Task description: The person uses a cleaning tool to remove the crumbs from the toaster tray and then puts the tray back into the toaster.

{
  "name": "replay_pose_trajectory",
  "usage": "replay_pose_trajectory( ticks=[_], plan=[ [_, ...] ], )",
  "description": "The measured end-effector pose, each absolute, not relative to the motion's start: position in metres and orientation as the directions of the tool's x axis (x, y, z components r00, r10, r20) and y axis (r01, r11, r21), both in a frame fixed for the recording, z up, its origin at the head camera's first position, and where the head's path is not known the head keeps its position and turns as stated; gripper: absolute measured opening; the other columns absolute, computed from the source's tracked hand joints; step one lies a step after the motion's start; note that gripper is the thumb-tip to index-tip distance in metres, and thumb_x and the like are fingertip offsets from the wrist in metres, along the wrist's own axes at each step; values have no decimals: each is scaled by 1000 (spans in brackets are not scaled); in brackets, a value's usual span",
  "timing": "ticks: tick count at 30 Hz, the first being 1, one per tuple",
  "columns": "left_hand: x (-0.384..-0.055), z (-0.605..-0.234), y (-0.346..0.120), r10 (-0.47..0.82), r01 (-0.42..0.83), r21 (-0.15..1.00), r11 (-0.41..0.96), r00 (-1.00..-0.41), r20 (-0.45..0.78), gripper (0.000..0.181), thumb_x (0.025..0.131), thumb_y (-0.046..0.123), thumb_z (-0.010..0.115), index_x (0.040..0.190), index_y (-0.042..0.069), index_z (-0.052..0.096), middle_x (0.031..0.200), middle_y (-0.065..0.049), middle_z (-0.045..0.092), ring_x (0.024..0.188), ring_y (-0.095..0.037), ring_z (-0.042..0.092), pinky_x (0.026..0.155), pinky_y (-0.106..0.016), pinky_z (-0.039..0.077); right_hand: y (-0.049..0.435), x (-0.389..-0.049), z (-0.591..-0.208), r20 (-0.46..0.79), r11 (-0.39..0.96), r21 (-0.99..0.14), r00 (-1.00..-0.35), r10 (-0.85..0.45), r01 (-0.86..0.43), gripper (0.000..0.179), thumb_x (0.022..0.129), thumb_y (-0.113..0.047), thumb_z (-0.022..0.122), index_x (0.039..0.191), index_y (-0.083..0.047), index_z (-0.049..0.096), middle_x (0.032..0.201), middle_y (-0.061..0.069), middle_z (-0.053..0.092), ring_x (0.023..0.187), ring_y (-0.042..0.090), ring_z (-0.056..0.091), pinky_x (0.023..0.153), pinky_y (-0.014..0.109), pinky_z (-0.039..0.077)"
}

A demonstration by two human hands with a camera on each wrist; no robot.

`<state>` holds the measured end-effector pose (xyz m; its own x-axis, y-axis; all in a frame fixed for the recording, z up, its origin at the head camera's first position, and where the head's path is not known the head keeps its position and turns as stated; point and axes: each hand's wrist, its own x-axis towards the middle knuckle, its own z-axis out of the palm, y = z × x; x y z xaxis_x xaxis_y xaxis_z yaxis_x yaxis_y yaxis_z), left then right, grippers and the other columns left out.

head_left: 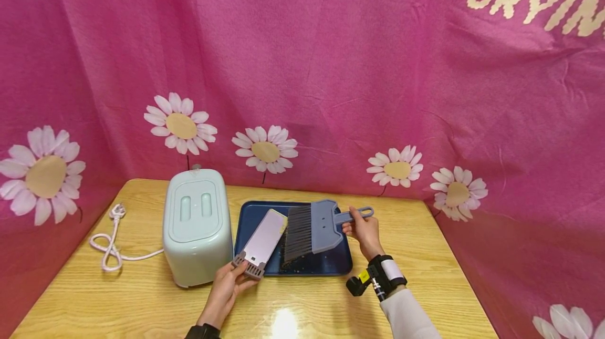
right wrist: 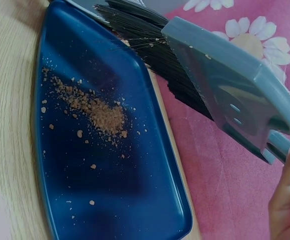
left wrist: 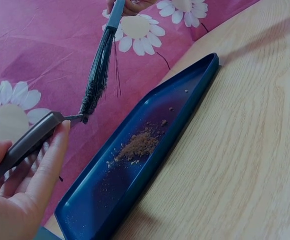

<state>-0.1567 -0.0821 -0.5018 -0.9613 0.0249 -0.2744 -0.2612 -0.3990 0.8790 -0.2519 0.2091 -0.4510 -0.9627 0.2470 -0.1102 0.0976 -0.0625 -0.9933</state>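
Note:
My left hand grips the grey end of a long, flat crumb tray, its pale plate tilted up and away. In my right hand is the handle of a blue-grey hand brush with dark bristles. The bristle tips touch or nearly touch the far end of the crumb tray in the left wrist view. Both are held above a dark blue tray lying on the table. Brown crumbs form a small heap in it, with loose bits scattered around. A few crumbs cling to the brush.
A mint-green toaster stands left of the blue tray, close to its edge. Its white cord lies looped at the table's left. Behind the wooden table hangs a pink cloth with daisies.

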Motion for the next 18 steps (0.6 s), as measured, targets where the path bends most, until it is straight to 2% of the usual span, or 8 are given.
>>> replay_pose_trajectory(
  ticks=[2, 6, 12, 14, 17, 18],
  plan=[
    [-157, -502, -82, 25, -266, 876, -401, -960, -280, 47, 95, 6, 37, 129, -21, 20, 129, -40, 28, 98, -26, 54, 81, -44, 48, 205, -247, -440, -155, -50, -988, -946, 284, 147, 33, 90, -24, 51, 82, 8, 56, 49, 0, 56, 41, 6, 53, 44, 16, 47],
    [-157, -502, -84, 28, -264, 874, -407, -960, -277, 48, 95, 7, 37, 129, -22, 18, 130, -40, 27, 101, -28, 53, 82, -44, 47, 207, -248, -444, -138, -37, -990, -945, 298, 133, 34, 91, -24, 50, 83, 9, 57, 50, 1, 57, 41, 6, 53, 44, 17, 47],
    [-158, -499, -85, 33, -260, 879, -400, -962, -270, 47, 95, 7, 37, 129, -21, 20, 130, -39, 28, 101, -26, 53, 81, -42, 48, 226, -264, -472, 42, -55, -997, -967, 250, -58, 40, 87, -38, 55, 70, -2, 62, 52, 3, 58, 43, 8, 52, 41, 17, 41],
    [-158, -498, -85, 35, -261, 879, -399, -962, -270, 48, 95, 7, 37, 129, -21, 20, 129, -39, 29, 101, -26, 53, 80, -41, 49, 221, -261, -459, 43, -9, -999, -961, 273, -47, 44, 87, -41, 53, 66, -3, 60, 50, 3, 55, 42, 8, 47, 42, 18, 38],
    [-159, -498, -85, 42, -258, 878, -403, -964, -264, 48, 95, 7, 38, 129, -21, 19, 129, -40, 29, 101, -27, 53, 80, -41, 49, 215, -259, -443, 31, 52, -998, -971, 239, -19, 46, 89, -42, 48, 66, -4, 59, 47, 1, 48, 42, 9, 41, 45, 20, 34],
    [-159, -498, -84, 42, -258, 878, -403, -964, -264, 48, 95, 7, 38, 129, -21, 20, 129, -39, 30, 100, -26, 53, 80, -41, 49, 209, -255, -430, -2, 81, -996, -970, 243, 22, 47, 90, -43, 47, 68, -2, 59, 46, 1, 46, 42, 9, 38, 46, 21, 33]
  ],
)
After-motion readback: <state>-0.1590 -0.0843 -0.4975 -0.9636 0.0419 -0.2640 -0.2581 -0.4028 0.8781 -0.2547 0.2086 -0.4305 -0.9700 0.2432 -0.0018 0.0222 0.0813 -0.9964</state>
